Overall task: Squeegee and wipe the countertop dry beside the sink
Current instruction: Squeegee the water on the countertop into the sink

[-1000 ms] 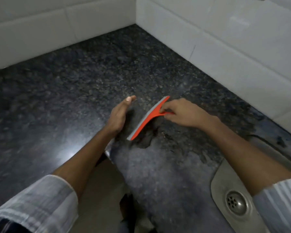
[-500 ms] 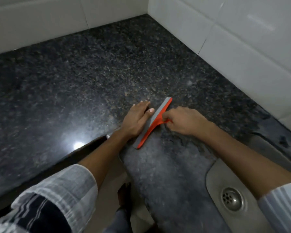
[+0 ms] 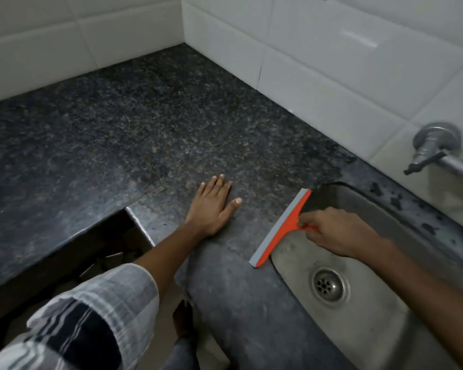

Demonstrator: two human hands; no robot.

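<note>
So the right hand (image 3: 337,232) is clamped around the short orange handle of the squeegee (image 3: 281,227), fingers curled tight on it. The squeegee's long grey blade edge sits down on the dark speckled granite countertop (image 3: 145,145), running diagonally right along the left rim of the steel sink (image 3: 364,316), with the orange back of the blade toward the basin. Its far tip is up near the sink's back corner and its near tip is level with the drain (image 3: 328,283).

The left hand (image 3: 211,206) is holding nothing: it lies flat, palm down, fingers spread a little, resting on the countertop to the left of the squeegee and clearly apart from it. A striped white and dark sleeve (image 3: 91,313) covers that forearm lower down.

The stone in front of the sink looks duller and greyer than the rest, though I can't tell whether that's water or just the finish. Behind it all is a white tile wall (image 3: 332,62) that wraps around the corner, and a metal tap (image 3: 436,148) sticks out of it above the sink at the right edge. There's a dark cutout in the counter's front edge to the left of the left arm.
</note>
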